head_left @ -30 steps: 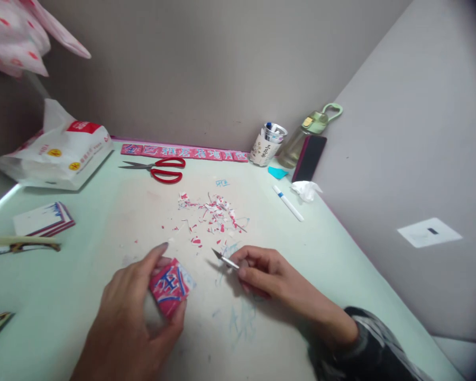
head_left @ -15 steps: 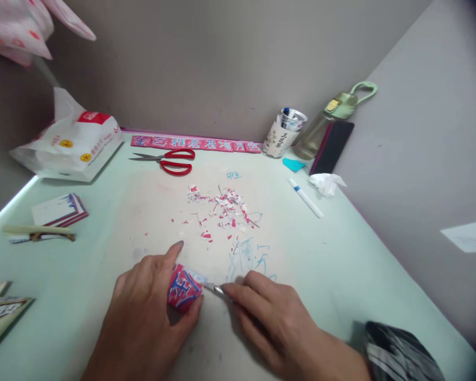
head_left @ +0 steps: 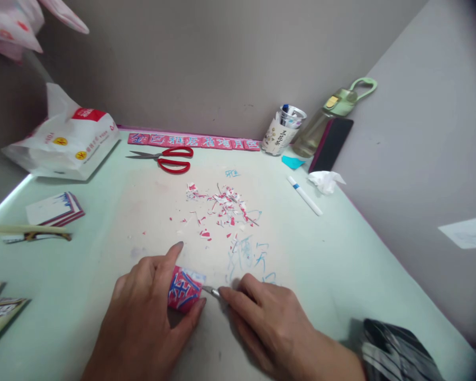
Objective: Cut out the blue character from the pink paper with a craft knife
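Red-and-white square paper piece with blue strokes (head_left: 183, 288) lies low on the pale green bench (head_left: 341, 264), pinned there by the left hand (head_left: 143, 317), whose forefinger reaches over its top edge and whose thumb presses at its lower edge. At 3 o'clock from the piece, the right hand (head_left: 269, 328) has its fingers closed around a thin metal craft knife (head_left: 212, 290), and the blade tip touches the piece's right edge. At 12 o'clock from the piece sits a scatter of small red and white paper scraps (head_left: 220, 209), with blue scribbles on the bench surface just beside them. Farther off at 12 o'clock lie red-handled scissors (head_left: 166, 157) and, behind them against the wall, a long pink strip with blue characters (head_left: 194, 141). Toward 1 o'clock stand a paper cup holding pens (head_left: 283, 131), a green-capped clear bottle (head_left: 329, 119), a white pen (head_left: 304, 196) and a crumpled white tissue (head_left: 325, 181). At 10 o'clock lie a stack of cards (head_left: 55, 209) and a white plastic bag (head_left: 63, 145).
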The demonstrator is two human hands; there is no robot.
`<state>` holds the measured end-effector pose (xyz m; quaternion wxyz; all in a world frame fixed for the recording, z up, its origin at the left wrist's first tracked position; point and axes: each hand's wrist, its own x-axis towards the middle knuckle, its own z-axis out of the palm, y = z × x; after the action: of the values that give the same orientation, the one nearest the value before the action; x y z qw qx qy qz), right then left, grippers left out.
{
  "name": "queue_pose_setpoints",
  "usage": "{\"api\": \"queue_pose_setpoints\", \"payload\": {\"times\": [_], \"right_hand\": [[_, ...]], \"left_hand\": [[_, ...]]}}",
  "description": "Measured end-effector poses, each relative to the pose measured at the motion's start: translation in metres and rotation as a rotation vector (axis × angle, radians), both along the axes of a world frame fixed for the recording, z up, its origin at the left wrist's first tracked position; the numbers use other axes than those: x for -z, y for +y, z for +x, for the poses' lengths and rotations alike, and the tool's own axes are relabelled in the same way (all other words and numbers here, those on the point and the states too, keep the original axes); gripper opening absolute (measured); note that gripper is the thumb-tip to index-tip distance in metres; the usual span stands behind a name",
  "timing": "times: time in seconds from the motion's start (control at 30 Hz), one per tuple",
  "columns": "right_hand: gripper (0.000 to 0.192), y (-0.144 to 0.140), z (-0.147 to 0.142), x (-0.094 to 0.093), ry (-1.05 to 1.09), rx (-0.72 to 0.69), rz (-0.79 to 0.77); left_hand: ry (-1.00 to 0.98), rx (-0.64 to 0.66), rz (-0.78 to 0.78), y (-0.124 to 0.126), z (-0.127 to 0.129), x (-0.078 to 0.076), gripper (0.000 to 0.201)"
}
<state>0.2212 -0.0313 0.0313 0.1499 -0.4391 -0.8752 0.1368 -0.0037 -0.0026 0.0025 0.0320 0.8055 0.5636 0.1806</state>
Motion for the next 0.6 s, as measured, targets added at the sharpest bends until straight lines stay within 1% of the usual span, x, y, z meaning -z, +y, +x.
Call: {"api": "queue_pose_setpoints", "payload": {"times": [0.23,0.6], "right_hand": [[0.019,0.0000,-0.0035,0.0025,0.007,0.003,0.019],[0.026,-0.0006,-0.0020,0.0030,-0.039,-0.014,0.030]], "left_hand": [[-0.007,-0.005,0.018,0.0002,0.0033,0.0002,0.059],[-0.039,-0.047,0.013,-0.0026,0.0035,0.0009,0.061]]}}
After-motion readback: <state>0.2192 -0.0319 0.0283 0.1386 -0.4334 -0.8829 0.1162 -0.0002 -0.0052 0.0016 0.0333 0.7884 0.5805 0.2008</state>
